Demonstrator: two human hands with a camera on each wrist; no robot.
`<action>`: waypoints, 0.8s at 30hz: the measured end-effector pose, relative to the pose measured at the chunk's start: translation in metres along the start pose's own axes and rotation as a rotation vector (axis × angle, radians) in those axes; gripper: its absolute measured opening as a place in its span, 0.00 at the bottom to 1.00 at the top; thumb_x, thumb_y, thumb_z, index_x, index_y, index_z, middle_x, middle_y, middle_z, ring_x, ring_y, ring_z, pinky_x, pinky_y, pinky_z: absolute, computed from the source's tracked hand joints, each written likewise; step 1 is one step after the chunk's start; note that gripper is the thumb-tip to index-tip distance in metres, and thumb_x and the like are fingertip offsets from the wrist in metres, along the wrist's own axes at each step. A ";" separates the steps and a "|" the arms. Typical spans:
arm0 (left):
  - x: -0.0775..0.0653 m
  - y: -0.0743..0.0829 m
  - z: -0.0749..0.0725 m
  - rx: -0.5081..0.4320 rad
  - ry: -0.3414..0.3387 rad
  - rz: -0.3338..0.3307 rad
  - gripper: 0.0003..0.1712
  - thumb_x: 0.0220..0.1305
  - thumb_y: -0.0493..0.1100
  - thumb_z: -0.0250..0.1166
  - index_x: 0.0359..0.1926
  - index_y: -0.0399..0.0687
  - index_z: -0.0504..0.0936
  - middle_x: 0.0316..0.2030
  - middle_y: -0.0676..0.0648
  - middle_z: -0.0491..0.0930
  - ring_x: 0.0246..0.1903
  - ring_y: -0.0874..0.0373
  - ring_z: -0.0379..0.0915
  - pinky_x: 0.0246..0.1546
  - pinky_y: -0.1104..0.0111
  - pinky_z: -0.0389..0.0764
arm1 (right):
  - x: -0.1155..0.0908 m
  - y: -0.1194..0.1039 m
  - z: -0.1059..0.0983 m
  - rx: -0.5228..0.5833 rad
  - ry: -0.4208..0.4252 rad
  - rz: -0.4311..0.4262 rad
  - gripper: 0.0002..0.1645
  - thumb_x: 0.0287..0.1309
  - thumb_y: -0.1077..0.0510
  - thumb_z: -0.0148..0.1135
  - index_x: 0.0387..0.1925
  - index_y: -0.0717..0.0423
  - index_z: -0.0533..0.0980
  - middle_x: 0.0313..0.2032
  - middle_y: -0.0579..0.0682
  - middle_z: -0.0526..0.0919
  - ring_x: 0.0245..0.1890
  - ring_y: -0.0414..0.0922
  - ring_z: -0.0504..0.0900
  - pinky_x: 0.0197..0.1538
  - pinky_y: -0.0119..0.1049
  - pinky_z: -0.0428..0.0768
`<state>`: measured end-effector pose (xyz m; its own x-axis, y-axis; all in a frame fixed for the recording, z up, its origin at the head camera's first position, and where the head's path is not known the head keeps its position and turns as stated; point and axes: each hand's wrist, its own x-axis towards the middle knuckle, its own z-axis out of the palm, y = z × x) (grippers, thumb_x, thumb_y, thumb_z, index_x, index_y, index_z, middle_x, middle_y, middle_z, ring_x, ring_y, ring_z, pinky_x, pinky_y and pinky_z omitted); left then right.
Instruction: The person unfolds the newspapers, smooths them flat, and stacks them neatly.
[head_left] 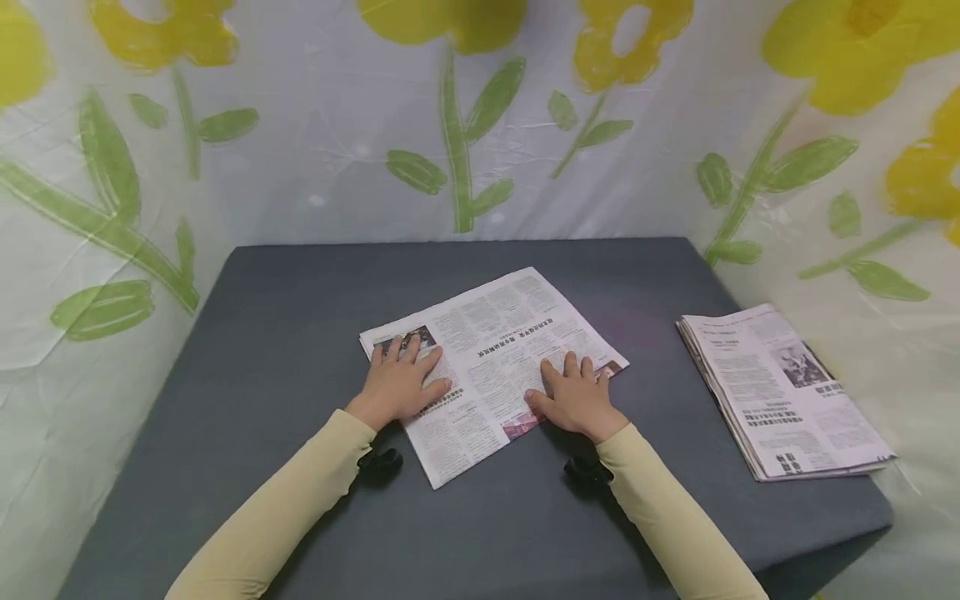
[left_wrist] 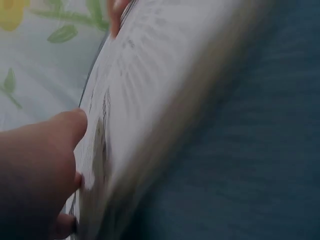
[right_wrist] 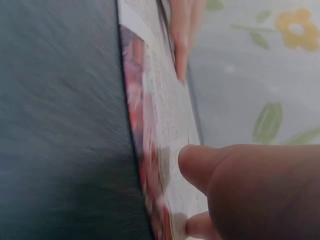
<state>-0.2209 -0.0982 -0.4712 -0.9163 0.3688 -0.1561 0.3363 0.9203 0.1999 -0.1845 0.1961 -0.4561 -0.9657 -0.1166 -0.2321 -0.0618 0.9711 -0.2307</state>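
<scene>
L hand [head_left: 401,385] & R hand [head_left: 576,398] are resting, fingers spread, on a newspaper [head_left: 487,354] lying askew btwn the table's [head_left: 277,333] L & R edges, w/ a paper pile [head_left: 783,396] sitting along its R edge.

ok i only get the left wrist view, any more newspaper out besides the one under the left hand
Observer: Yes, a stack of newspapers lies by the right edge of the table.
Operator: any colour printing i'm missing
Observer: The right wrist view shows a pink and red printed picture along one edge of the folded newspaper.
Operator: and what's right by that
Observer: The right hand, resting on the page with its thumb spread away from the fingers.
</scene>
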 end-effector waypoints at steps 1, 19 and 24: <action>-0.005 0.001 0.001 0.010 0.013 -0.001 0.42 0.75 0.69 0.47 0.80 0.55 0.58 0.80 0.32 0.49 0.79 0.29 0.39 0.74 0.31 0.44 | 0.006 0.000 -0.003 -0.003 0.000 -0.001 0.45 0.70 0.34 0.50 0.79 0.53 0.59 0.77 0.74 0.50 0.77 0.76 0.46 0.72 0.78 0.47; -0.088 0.057 0.021 0.073 0.148 0.065 0.37 0.69 0.66 0.60 0.69 0.51 0.75 0.66 0.27 0.69 0.69 0.27 0.61 0.65 0.33 0.63 | 0.102 -0.045 -0.027 -0.037 -0.104 -0.082 0.54 0.66 0.28 0.52 0.80 0.55 0.55 0.79 0.68 0.50 0.79 0.73 0.45 0.77 0.65 0.56; -0.094 0.064 0.020 0.007 0.143 0.025 0.31 0.71 0.58 0.63 0.68 0.49 0.76 0.66 0.25 0.68 0.67 0.24 0.62 0.57 0.34 0.71 | 0.113 -0.057 -0.021 -0.023 -0.103 -0.087 0.57 0.64 0.27 0.55 0.81 0.53 0.51 0.81 0.65 0.45 0.80 0.71 0.41 0.79 0.63 0.52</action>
<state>-0.1084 -0.0710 -0.4630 -0.9291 0.3696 -0.0112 0.3605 0.9121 0.1954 -0.2952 0.1323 -0.4495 -0.9255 -0.2206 -0.3080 -0.1513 0.9606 -0.2331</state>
